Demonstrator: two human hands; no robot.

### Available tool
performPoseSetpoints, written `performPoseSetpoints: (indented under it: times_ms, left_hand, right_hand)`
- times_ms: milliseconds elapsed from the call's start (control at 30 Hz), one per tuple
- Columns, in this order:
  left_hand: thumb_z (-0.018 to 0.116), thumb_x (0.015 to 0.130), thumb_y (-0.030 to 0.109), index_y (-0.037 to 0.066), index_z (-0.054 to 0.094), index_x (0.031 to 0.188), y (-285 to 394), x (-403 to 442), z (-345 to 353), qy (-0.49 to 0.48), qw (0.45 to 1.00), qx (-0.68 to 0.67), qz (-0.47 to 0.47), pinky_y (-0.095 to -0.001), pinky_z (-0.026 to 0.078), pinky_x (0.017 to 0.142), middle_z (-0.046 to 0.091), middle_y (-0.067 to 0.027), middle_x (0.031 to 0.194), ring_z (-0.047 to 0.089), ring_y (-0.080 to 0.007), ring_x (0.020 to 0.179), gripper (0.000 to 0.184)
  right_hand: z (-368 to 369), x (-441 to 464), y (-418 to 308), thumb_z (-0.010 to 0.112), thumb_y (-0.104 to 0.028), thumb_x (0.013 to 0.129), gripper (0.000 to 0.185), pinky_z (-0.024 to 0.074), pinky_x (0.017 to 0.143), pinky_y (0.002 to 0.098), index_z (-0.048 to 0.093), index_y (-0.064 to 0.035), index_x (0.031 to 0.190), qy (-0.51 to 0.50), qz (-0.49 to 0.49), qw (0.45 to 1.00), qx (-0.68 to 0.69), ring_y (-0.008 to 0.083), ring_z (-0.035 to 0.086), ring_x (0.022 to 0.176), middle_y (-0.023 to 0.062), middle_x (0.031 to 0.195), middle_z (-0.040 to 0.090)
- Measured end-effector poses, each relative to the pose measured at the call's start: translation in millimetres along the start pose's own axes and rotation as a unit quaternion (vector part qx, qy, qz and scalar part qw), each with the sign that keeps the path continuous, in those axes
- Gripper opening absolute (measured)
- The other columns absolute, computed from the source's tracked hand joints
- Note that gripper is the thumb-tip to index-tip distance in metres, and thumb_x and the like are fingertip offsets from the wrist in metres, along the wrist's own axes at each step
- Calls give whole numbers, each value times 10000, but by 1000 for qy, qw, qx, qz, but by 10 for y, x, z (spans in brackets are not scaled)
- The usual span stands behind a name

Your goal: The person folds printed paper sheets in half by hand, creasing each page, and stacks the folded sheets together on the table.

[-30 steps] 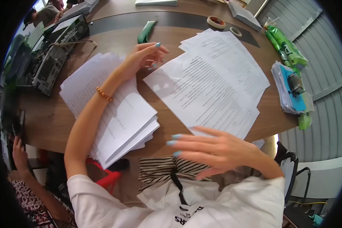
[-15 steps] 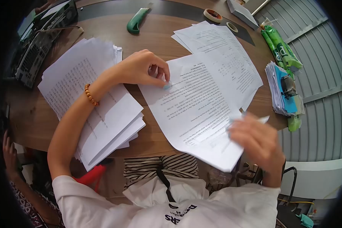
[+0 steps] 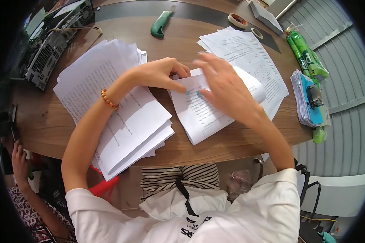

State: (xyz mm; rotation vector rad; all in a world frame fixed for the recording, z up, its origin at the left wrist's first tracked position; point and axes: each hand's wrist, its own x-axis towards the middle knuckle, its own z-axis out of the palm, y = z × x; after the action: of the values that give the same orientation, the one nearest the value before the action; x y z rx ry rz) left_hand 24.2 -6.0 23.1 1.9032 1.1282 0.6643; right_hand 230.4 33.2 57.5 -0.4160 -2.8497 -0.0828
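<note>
A printed sheet (image 3: 207,109) lies folded over on itself in front of me, its bend toward the right. My left hand (image 3: 162,75), with a beaded bracelet at the wrist, has its curled fingers on the sheet's upper left part; what they grip, if anything, is hidden. My right hand (image 3: 227,87) is spread over the folded sheet, slightly blurred, its thumb near my left thumb. Behind it lie more printed sheets (image 3: 263,56). Under my left forearm rests a thick stack of papers (image 3: 138,125).
A green cutter (image 3: 161,25) and tape rolls (image 3: 237,21) lie at the back. An opened computer case (image 3: 48,52) stands at left. Clipped papers (image 3: 304,99) and green packages (image 3: 306,56) line the right edge. Another person's hand (image 3: 19,160) shows at lower left.
The sheet's near right part has been folded up and over. My right hand has moved from the lower right to beside my left hand, and its fingers have spread.
</note>
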Motion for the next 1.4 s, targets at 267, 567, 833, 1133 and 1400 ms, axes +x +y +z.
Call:
performPoseSetpoints:
  times_ms: [267,567,833,1133,1400]
  left_hand:
    - [630,657,203,-62,623,755,40,39,23,28,997,70,12,-283,427,601,602,-93,704,522,-185,637,282]
    - [659,667,159,-8,532,1104,14,37,65,97,995,39,0,-269,413,657,522,-68,886,467,-163,724,485]
    - [672,673,236,-11,531,1198,69,39,54,78,988,131,-31,-297,434,736,489,-115,971,497,-214,836,598]
    - [687,699,206,19,575,1165,89,43,73,92,987,131,-25,-303,434,699,505,-111,907,513,-208,773,514]
    - [687,716,117,61,607,1138,58,63,117,124,982,141,-23,-269,395,612,488,-61,860,450,-152,676,432]
  right_hand:
    - [-121,-615,72,527,-205,874,393,278,1016,499,479,-53,1232,10,97,994,57,388,362,1240,194,1289,452]
    - [146,-613,166,460,-242,911,366,276,1019,503,488,-103,1249,-23,78,995,65,362,374,1240,171,1304,447]
    - [175,-600,206,486,-241,893,379,275,1023,496,491,-108,1248,-21,66,994,79,353,372,1244,164,1316,439]
    - [177,-569,252,490,-236,885,374,272,1028,491,503,-106,1235,-19,61,994,92,340,365,1253,158,1316,441]
    - [174,-550,290,486,-247,886,371,267,1034,488,505,-118,1234,-22,58,993,99,316,364,1260,151,1315,445]
